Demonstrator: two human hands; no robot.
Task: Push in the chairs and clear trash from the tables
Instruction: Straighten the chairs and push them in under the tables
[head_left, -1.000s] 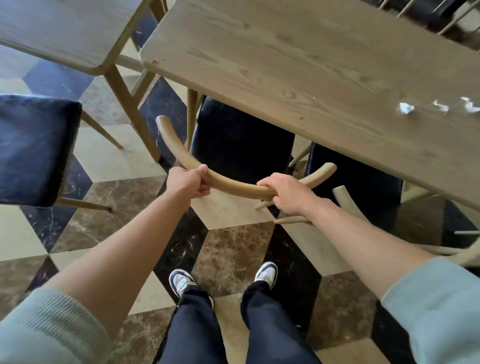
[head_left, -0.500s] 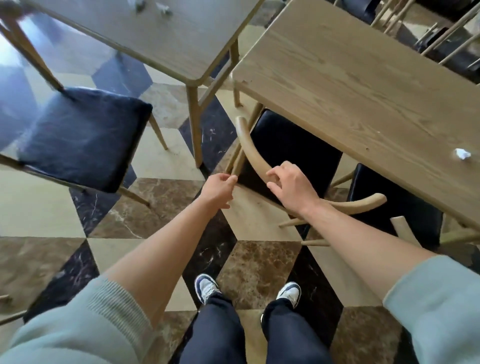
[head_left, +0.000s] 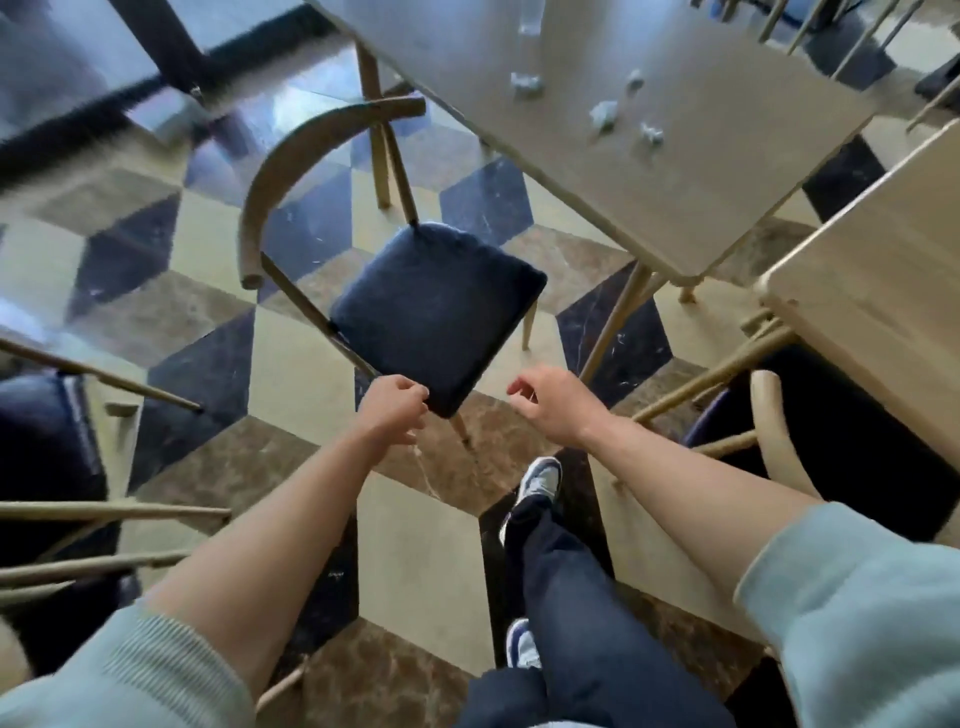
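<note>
A wooden chair with a dark blue cushion (head_left: 436, 312) and curved backrest (head_left: 275, 171) stands pulled out from a wooden table (head_left: 675, 197) ahead of me. Several crumpled white paper scraps (head_left: 602, 111) lie on that table. My left hand (head_left: 392, 410) hovers loosely curled at the near corner of the cushion, holding nothing. My right hand (head_left: 550, 405) is open in the air to the right of the seat, fingers apart. A second chair (head_left: 774, 431) sits tucked under the lighter table (head_left: 883, 291) on the right.
Other chairs' legs and a dark seat (head_left: 47, 447) crowd the left edge. More chair backs (head_left: 810, 26) stand beyond the far table. The floor is patterned marble tile (head_left: 415, 561). My legs and shoes (head_left: 540, 483) are below.
Both hands let go of the curved backrest of the tucked chair on the right. My view swung left to the pulled-out chair, and my hands now hover near its seat.
</note>
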